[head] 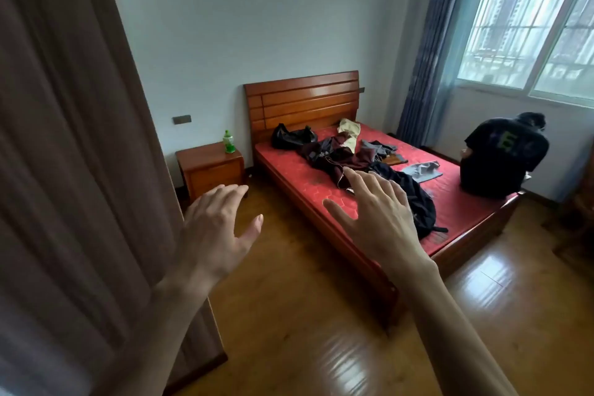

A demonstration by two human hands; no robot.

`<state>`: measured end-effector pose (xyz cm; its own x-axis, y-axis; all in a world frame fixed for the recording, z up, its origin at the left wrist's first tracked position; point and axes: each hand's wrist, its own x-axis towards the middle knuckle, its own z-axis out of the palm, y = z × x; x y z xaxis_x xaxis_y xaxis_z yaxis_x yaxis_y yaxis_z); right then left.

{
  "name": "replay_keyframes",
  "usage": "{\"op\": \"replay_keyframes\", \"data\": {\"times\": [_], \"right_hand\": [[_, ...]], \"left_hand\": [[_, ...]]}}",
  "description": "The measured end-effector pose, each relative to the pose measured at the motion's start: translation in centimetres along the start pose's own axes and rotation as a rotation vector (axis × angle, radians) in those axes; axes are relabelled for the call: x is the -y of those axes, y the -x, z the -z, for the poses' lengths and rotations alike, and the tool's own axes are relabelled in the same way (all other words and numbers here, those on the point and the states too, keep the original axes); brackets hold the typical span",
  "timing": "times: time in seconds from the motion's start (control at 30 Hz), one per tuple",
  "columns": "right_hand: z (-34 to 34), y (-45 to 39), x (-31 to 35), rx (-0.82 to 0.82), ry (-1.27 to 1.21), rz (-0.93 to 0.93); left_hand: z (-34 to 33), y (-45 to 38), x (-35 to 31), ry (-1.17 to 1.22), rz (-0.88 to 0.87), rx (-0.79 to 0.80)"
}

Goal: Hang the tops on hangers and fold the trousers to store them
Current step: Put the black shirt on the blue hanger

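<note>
Clothes lie scattered on a red mattress (289,170) across the room: a dark maroon garment (331,156), a cream one (348,132) near the headboard, a grey one (376,148), a light blue-grey piece (422,170) and a black garment (414,199) near the bed's front edge. No hanger is plainly visible. My left hand (215,231) and my right hand (376,212) are raised in front of me, fingers spread and straight, holding nothing and well short of the bed.
A brown curtain (64,170) hangs close on my left. A wooden nightstand (209,170) carries a green bottle (229,141). A black bag (292,137) lies by the headboard. A person in black (501,154) sits on the bed's far corner. Glossy wooden floor lies between me and the bed.
</note>
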<state>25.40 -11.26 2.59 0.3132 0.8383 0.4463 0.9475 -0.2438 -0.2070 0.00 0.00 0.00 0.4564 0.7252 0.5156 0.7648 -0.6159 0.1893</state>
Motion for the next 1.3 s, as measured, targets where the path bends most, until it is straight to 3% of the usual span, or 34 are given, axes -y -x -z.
{"op": "replay_keyframes", "data": {"times": [0.7,1.3], "right_hand": [[-8.5,-22.1,-10.1,-0.017,-0.030,0.086],[-21.2,-45.0,-4.5,0.000,-0.108,0.212]], "left_hand": [[-10.7,-21.0,-2.3,0.017,0.108,-0.019],[-18.5,-38.7,11.6,-0.024,0.195,-0.077]]}}
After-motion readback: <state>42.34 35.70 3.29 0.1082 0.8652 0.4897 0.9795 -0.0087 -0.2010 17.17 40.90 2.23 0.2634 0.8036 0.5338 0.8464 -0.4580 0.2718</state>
